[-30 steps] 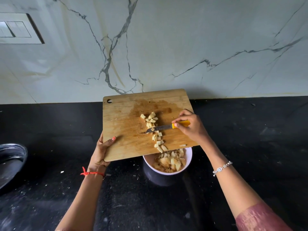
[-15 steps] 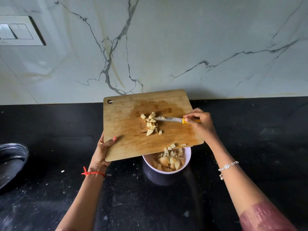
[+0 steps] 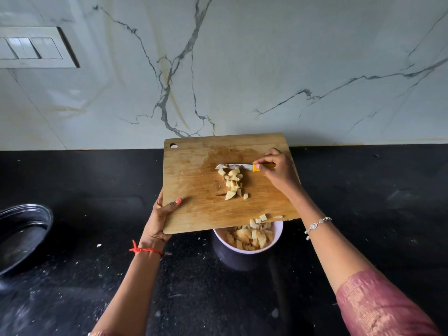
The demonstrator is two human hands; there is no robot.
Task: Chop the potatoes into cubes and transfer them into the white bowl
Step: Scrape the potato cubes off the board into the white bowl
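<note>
The potato cubes (image 3: pixel 232 181) lie in a short row on the wooden cutting board (image 3: pixel 194 170), just beside and below the fingers (image 3: pixel 265 163) of the right hand (image 3: pixel 278 170). These fingers pinch the yellow handle of a small knife (image 3: pixel 236 166). Its blade lies flat across the board and touches the far end of the row. A few more cubes (image 3: pixel 260 218) sit at the near edge of the board, directly over the white bowl (image 3: pixel 278 230), and this bowl holds a heap of potato pieces (image 3: pixel 249 237).

The left hand (image 3: pixel 160 219) grips the near left corner of the board, with the thumb (image 3: pixel 175 202) on top and the other fingers hidden under the wood. The board is lifted and tilted, so that its near edge hangs over the far part of the bowl's rim. Between the thumb and the cubes there is a wide strip of bare wood.

The bowl stands on the black table (image 3: pixel 97 180), between the two forearms. Small white crumbs lie on the table near the left wrist. A dark round pan (image 3: pixel 24 234) sits well apart from the left fingers, at the left edge of the view. A marble wall (image 3: pixel 266 69) rises just behind the far edge of the board.
</note>
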